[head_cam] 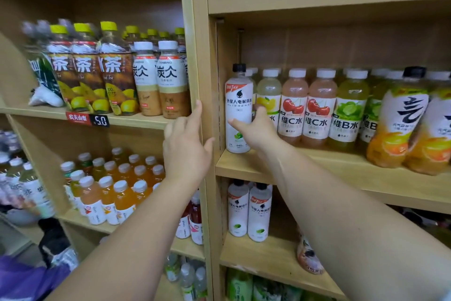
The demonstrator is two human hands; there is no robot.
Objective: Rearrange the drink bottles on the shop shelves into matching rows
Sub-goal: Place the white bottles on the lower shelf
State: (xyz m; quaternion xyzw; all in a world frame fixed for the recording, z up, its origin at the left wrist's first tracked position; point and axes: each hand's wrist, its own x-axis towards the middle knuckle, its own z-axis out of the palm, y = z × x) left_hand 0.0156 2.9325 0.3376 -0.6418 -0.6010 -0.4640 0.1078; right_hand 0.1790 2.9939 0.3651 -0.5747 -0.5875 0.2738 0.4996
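Both hands up: R hand (256,129) clamped on white bottle (238,107), upright, cap up; L hand (185,147) spread, empty.

White black-capped bottle (238,110), yellow-capped tea bottles (117,73)

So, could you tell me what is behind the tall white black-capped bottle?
Behind the white bottle, white caps of smaller bottles show; their bodies are covered. The right hand touches its side.

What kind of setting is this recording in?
Most likely a small shop's drinks aisle: wooden shelves packed with rows of bottled drinks, and a price tag reading 5.0 on a shelf edge.
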